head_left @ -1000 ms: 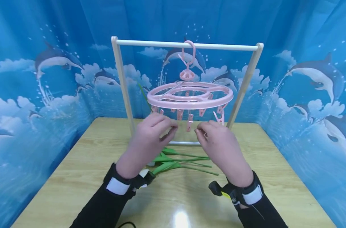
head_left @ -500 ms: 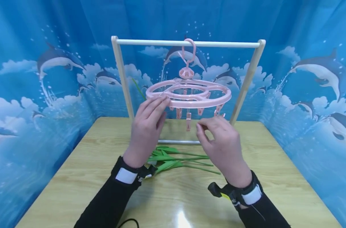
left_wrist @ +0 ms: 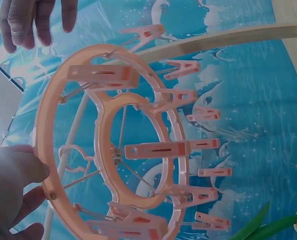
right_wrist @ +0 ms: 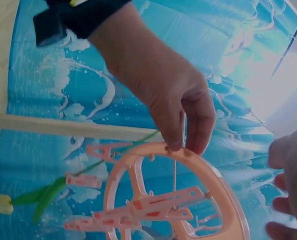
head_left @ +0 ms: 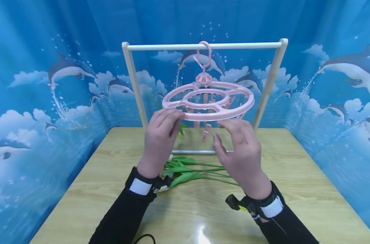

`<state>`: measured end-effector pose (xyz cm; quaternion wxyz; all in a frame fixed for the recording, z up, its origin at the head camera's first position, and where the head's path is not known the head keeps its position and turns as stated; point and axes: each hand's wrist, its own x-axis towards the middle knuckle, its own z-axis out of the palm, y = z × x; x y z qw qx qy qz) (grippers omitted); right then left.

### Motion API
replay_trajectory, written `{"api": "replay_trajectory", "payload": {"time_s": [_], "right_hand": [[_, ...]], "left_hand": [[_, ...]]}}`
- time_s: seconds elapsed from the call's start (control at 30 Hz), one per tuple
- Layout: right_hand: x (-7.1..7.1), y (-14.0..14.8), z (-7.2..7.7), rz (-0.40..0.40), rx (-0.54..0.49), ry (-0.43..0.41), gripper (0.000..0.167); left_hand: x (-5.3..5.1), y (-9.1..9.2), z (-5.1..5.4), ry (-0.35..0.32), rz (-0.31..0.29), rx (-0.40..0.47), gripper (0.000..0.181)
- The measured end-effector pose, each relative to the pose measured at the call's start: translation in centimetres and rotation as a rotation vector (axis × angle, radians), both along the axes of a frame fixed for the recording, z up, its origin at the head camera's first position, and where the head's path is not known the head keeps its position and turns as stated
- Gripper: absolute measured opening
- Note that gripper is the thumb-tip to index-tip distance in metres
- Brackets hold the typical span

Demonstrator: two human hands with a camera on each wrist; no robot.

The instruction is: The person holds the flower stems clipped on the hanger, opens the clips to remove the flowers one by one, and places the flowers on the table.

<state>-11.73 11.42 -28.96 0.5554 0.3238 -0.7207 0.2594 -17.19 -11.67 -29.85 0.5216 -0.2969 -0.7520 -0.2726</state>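
Note:
My left hand (head_left: 162,135) pinches the near left rim of a pink round clip hanger (head_left: 219,117), thumb and fingers on opposite sides of the ring. The hanger's hook hangs over the rack's top bar, and the ring tilts. My right hand (head_left: 241,145) is near the front right rim, fingers spread and holding nothing; the left wrist view shows its fingertips apart from the ring. Several pink clips (left_wrist: 156,150) dangle beneath. A yellow tulip (right_wrist: 1,204) points downward, its stem crossing one clip (right_wrist: 83,180); whether that clip bites it I cannot tell.
A wooden rack (head_left: 271,76) with a white top bar (head_left: 245,45) stands on the wooden table (head_left: 282,169). Several artificial tulips with green leaves (head_left: 185,176) lie in front of its lower bar. A blue dolphin curtain (head_left: 26,101) surrounds the table. A black cable lies near the front.
My left hand has risen from below the ring and taken hold of its rim. My right hand's fingers have opened from a pinch-like pose. The ring now tilts and has turned.

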Motion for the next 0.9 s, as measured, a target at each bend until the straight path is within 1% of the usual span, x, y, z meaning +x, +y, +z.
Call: {"api": "replay_trajectory", "payload": {"time_s": [0.07,0.13,0.2,0.3,0.4,0.47,0.53,0.67,0.77,0.9], "right_hand": [[-0.3,0.0,0.2,0.007,-0.038,0.069,0.028],[-0.5,0.1,0.4,0.001,-0.055,0.093,0.027],[-0.7,0.2,0.6,-0.02,-0.053,0.065,0.03],[-1.0,0.6,0.7,-0.079,-0.018,-0.007,0.04],[-1.5,1.0,0.5,-0.134,0.015,-0.052,0.046],[-1.7,1.1,0.3,-0.159,0.027,-0.052,0.042],[-1.9,1.1,0.1,-0.176,0.033,-0.04,0.035],[-2.1,1.2,-0.2,-0.184,0.028,-0.011,0.023],[-2.2,1.3,-0.1,-0.181,0.01,-0.002,0.022],[-2.5,1.5,0.3,-0.189,0.012,0.009,0.021]], "left_hand": [[0.1,0.0,0.1,0.004,-0.017,-0.006,0.018],[0.3,0.1,0.2,0.015,-0.033,-0.015,0.019],[0.4,0.2,0.3,0.033,-0.035,-0.024,0.021],[0.7,0.3,0.4,0.053,-0.025,-0.038,0.024],[1.1,0.4,0.5,0.055,-0.017,-0.045,0.025],[1.4,0.5,0.5,0.05,-0.016,-0.053,0.025],[1.6,0.6,0.4,0.047,-0.018,-0.062,0.025],[2.0,0.6,0.3,0.05,-0.017,-0.079,0.025],[1.9,0.7,0.3,0.064,-0.023,-0.076,0.025],[1.2,0.5,0.4,0.098,-0.019,-0.041,0.024]]}}
